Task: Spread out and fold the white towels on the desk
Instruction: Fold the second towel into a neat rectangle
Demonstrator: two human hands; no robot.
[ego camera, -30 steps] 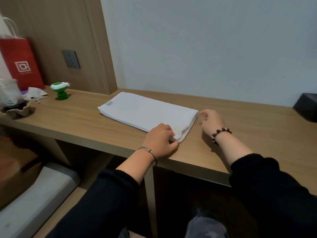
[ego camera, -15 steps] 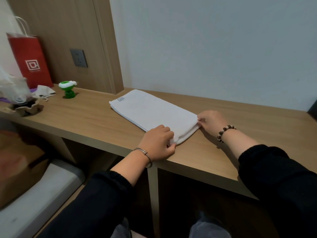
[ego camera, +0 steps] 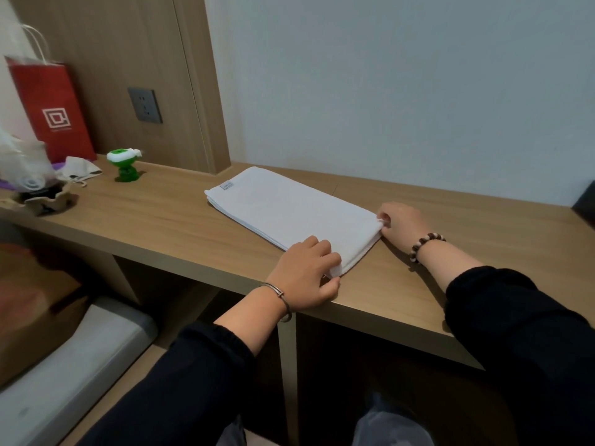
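A white towel (ego camera: 283,210) lies folded into a long flat strip on the wooden desk (ego camera: 167,220), running from the back left towards me, with a small label at its far corner. My left hand (ego camera: 304,276) pinches the towel's near corner by the desk's front edge, thumb under the cloth. My right hand (ego camera: 401,225) grips the other near corner with curled fingers. Both near corners sit low on the desk.
At the far left of the desk stand a red paper bag (ego camera: 51,111), a green toy (ego camera: 124,165), a crumpled cloth (ego camera: 80,169) and a small dish with a plastic bag (ego camera: 42,197). A dark object (ego camera: 586,202) sits at the right edge. A wall socket (ego camera: 145,105) is behind.
My right hand has closed onto the towel's right near corner, where it only touched the edge before. My left hand keeps its hold. The view has shifted slightly left.
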